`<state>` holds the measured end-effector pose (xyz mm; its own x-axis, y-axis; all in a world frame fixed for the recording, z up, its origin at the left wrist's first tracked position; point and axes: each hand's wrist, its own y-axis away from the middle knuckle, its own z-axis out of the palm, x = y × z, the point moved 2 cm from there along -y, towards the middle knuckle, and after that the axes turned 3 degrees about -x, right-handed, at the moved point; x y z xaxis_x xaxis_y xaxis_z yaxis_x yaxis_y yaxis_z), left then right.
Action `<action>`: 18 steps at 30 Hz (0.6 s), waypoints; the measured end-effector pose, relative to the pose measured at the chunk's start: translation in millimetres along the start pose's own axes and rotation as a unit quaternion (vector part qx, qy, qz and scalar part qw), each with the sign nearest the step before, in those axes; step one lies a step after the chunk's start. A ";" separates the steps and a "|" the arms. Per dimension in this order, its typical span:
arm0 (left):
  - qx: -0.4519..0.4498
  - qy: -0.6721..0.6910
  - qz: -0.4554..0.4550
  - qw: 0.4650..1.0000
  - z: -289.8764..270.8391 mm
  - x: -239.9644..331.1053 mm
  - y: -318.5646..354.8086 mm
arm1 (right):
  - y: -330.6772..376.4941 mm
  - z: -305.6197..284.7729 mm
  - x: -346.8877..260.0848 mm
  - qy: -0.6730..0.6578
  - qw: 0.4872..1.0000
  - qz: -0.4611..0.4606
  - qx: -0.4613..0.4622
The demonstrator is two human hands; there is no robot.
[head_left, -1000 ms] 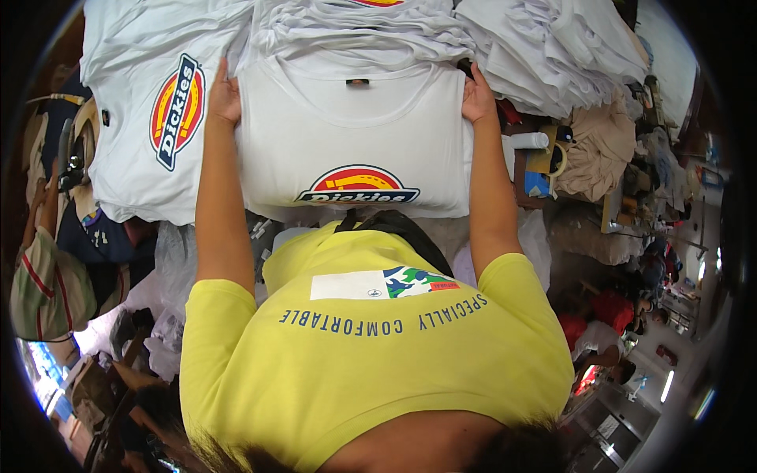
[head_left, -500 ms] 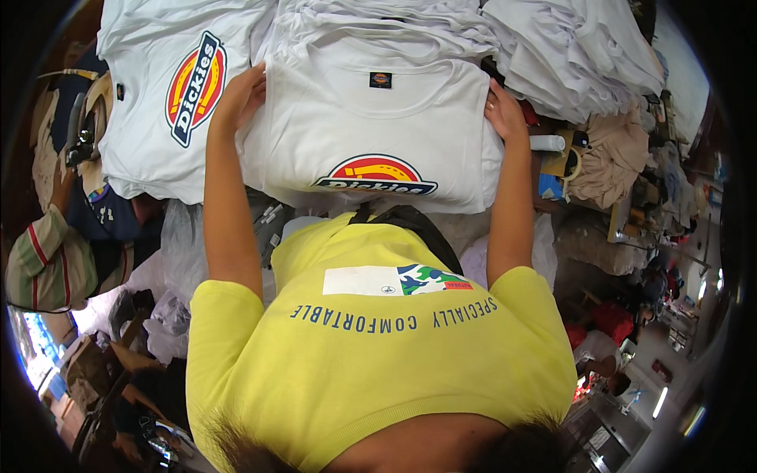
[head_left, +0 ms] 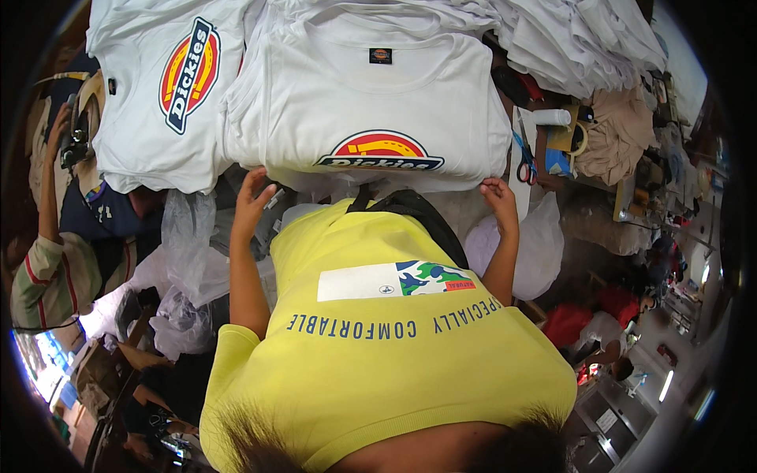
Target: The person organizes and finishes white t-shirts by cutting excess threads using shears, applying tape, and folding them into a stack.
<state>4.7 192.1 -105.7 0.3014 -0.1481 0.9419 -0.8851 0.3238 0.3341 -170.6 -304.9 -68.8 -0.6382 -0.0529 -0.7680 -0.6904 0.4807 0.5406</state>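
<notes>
The left hand [head_left: 254, 197] and right hand [head_left: 499, 195] are both gripping the near hem of a white shirt [head_left: 371, 102], fingers curled over its edge. The shirt is lying flat on a stack, beside another white shirt [head_left: 158, 102]. Scissors [head_left: 523, 162] are lying just right.

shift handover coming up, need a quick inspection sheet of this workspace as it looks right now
surface: table almost wholly covered by shirts
job's things: white t-shirt with round red and yellow print, lying flat, collar away from the person
clutter: second white printed shirt at left; heap of white garments; scissors; plastic bags
grips: left hand and right hand at the shirt's near hem
cables: nothing seen
surroundings: other people at left and lower right
</notes>
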 end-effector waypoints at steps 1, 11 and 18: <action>-0.026 0.010 -0.012 1.000 2.0 -12.9 -7.2 | 3.2 5.1 -1.3 0.014 1.000 -0.005 0.008; -0.097 0.013 -0.031 0.995 1.7 -29.9 -19.1 | -9.1 29.8 47.8 -0.184 0.972 -0.116 0.091; -0.213 -0.154 -0.073 0.962 -20.2 -21.9 -21.4 | -1.9 25.4 46.1 -0.202 0.975 -0.087 0.040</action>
<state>24.2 207.2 -132.8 0.2346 -0.4692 0.8514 -0.5963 0.6222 0.5072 -190.1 -286.0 -114.0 -0.3167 0.2007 -0.9271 -0.7377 0.5622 0.3737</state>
